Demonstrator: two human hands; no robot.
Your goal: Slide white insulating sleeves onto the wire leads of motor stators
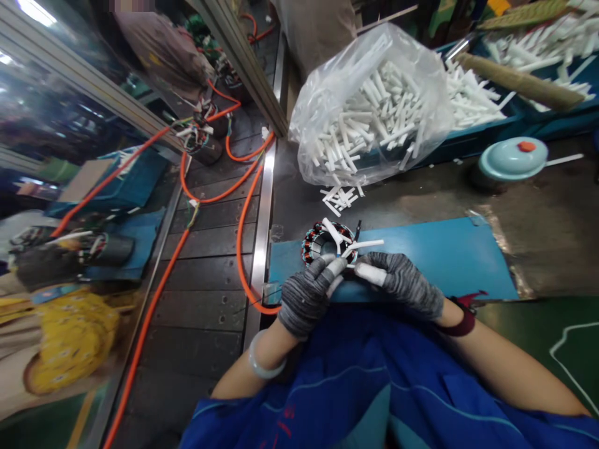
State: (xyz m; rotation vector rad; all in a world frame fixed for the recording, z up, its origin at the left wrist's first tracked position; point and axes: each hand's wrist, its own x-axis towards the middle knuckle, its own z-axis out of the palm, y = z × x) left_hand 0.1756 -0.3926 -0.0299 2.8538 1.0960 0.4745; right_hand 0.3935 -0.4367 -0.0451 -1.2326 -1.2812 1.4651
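A round wound motor part (312, 244) with red and black windings sits on the blue mat (449, 255). White sleeves (372, 243) stick out from its near right side. My left hand (306, 296), in a grey striped glove, is closed at the part's near edge, its fingertips pinching a white sleeve or lead. Close by on the right, my right hand (402, 280), gloved too and with white-covered fingertips, is closed at the end of a thin white piece. What exactly lies between the fingertips is too small to tell.
Behind the mat are a clear bag of white tubes (374, 118), loose tubes (340, 199) and a blue-lidded container (513, 159). Orange hoses (241, 231) cross the conveyor (206, 280) at left. Co-workers sit beyond it, with another motor part (115, 249).
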